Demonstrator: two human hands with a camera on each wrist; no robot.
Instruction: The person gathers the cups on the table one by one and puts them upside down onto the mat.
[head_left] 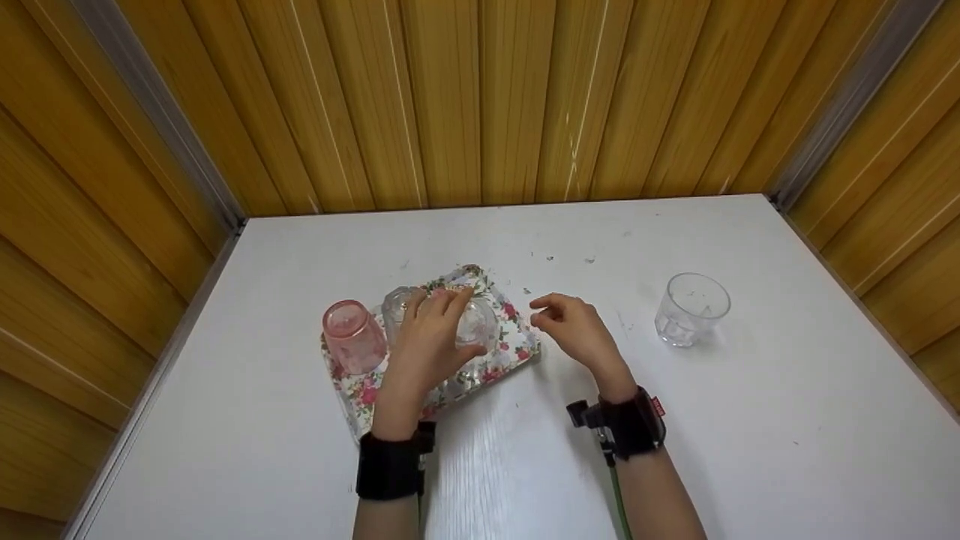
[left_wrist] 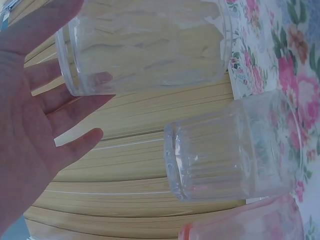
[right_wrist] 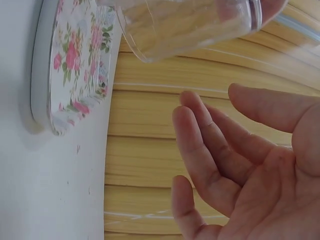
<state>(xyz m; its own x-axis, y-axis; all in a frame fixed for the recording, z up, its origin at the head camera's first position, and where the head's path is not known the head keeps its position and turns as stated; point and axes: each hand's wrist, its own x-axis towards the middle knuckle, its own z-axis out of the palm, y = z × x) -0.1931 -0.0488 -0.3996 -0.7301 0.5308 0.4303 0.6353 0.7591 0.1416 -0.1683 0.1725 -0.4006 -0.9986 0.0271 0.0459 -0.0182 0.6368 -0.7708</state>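
My left hand [head_left: 431, 334] is over the floral tray [head_left: 517, 349], its thumb and fingers spread about the upturned base of a clear glass [left_wrist: 150, 47]. Whether the fingers touch this glass is hard to tell. Beside it on the tray, a ribbed clear glass [left_wrist: 225, 150] stands upside down, partly hidden by my left hand in the head view. An upturned pink glass [head_left: 355, 341] is at the tray's left end. Just right of the tray, my right hand [head_left: 577, 330] hovers with loosely bent fingers and nothing in them.
Another clear glass [head_left: 691, 309] stands mouth up on the white table [head_left: 787, 390], to the right of my right hand. Yellow wood-look panels [head_left: 480, 105] rise behind the table and at both sides. Small dark marks dot the tabletop behind the tray.
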